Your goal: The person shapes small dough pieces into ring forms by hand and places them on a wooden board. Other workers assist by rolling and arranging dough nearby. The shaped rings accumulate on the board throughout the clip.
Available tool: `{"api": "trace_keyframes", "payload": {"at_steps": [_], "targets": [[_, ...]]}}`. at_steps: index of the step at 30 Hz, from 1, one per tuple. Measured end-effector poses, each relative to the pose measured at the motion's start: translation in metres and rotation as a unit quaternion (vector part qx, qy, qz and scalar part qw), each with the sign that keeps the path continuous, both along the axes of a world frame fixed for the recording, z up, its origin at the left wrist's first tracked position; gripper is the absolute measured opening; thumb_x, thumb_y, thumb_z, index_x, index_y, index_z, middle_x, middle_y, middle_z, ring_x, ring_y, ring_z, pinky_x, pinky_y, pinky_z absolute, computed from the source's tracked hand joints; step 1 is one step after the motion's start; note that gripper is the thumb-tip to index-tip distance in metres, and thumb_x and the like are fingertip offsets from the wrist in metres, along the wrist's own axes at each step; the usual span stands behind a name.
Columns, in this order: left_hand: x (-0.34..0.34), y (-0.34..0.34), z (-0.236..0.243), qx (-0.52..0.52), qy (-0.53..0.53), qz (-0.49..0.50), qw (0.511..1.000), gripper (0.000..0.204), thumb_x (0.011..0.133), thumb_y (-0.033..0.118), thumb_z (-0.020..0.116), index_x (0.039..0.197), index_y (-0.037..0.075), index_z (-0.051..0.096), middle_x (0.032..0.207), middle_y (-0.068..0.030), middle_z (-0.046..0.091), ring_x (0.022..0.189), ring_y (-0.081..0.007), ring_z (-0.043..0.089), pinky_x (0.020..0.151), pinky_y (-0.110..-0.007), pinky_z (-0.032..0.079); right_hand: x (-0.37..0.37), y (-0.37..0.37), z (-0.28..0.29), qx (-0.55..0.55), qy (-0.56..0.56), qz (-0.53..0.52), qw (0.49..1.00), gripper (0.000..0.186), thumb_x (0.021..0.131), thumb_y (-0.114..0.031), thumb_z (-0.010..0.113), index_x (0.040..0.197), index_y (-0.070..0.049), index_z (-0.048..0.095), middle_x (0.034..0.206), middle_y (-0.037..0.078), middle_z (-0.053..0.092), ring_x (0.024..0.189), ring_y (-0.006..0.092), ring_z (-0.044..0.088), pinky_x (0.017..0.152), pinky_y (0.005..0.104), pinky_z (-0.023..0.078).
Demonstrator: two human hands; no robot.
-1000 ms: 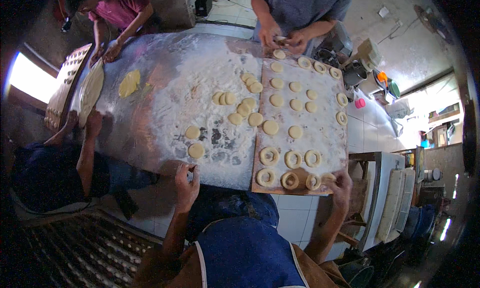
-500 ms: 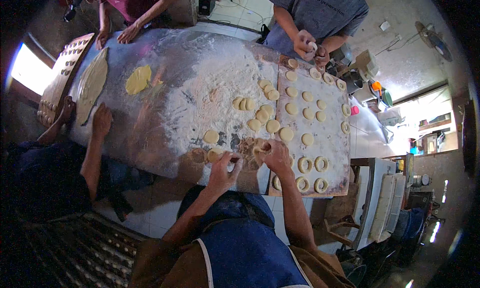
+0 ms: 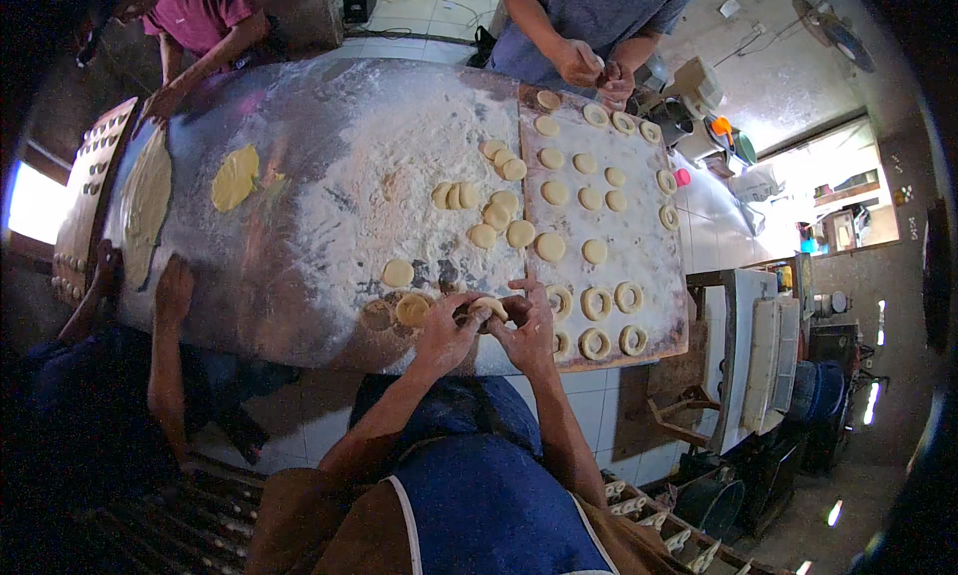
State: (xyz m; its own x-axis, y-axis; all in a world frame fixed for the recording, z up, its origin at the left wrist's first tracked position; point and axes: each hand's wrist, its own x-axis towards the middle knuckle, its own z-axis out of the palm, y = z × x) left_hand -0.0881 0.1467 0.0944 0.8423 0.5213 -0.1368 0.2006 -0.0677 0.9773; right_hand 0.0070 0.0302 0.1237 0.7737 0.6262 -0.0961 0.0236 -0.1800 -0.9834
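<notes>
My left hand and my right hand are together at the table's near edge, fingers curled round one piece of pale dough held between them. Just left of them a dough disc lies on floured metal, with another disc farther back. Several loose discs overlap in the flour beyond my hands. To my right, a wooden board dusted with flour bears spaced discs and dough rings.
Two co-workers stand across the table, one with a grey shirt, one in maroon. Another worker's hand is beside rolled dough at left. A yellow lump lies nearby. Right are a bench and containers.
My right hand has moved left from the board's near right corner, and my left hand rightward. They now meet on a piece of dough. The grey-shirted co-worker's hands shifted slightly.
</notes>
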Motion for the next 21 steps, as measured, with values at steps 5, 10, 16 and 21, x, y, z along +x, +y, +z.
{"api": "trace_keyframes", "payload": {"at_steps": [5,10,16,21], "targets": [[0.003,0.004,0.019,-0.288,-0.070,-0.022,0.955,0.043,0.085,0.014,0.064,0.125,0.004,0.048,0.106,-0.0080,0.059,0.096,-0.0157,0.058,0.083,-0.032,0.050,0.009,-0.011,0.004,0.043,0.172,0.078,0.981,0.041,0.084,-0.005,0.063,0.121,-0.003,0.046,0.086,0.008,0.063,0.071,0.0135,0.060,0.063,0.0258,0.049],[0.009,-0.003,0.012,-0.198,-0.108,-0.120,0.967,0.048,0.073,0.003,0.056,0.119,0.005,0.043,0.099,-0.0054,0.050,0.090,-0.0141,0.054,0.080,-0.029,0.049,0.019,-0.018,0.018,-0.033,0.105,0.009,0.994,0.024,0.091,-0.019,0.058,0.106,-0.001,0.056,0.094,0.008,0.061,0.082,0.0186,0.058,0.072,0.0316,0.046],[0.054,-0.048,-0.018,-0.331,-0.158,0.093,0.926,0.016,0.089,0.017,0.048,0.099,0.007,0.043,0.085,-0.0057,0.047,0.079,-0.0174,0.054,0.074,-0.029,0.045,0.036,-0.049,-0.018,0.174,0.298,-0.079,0.935,0.040,0.100,-0.030,0.038,0.113,0.003,0.058,0.088,0.014,0.064,0.074,0.0250,0.058,0.066,0.0370,0.047],[0.088,-0.087,0.019,-0.059,-0.033,0.099,0.993,0.025,0.098,0.028,0.041,0.094,0.004,0.050,0.076,-0.0122,0.055,0.068,-0.0219,0.056,0.063,-0.034,0.046,0.057,-0.060,-0.015,-0.060,0.047,-0.024,0.997,0.041,0.101,-0.030,0.038,0.107,0.005,0.058,0.091,0.019,0.064,0.077,0.0263,0.062,0.066,0.0390,0.051]]}}
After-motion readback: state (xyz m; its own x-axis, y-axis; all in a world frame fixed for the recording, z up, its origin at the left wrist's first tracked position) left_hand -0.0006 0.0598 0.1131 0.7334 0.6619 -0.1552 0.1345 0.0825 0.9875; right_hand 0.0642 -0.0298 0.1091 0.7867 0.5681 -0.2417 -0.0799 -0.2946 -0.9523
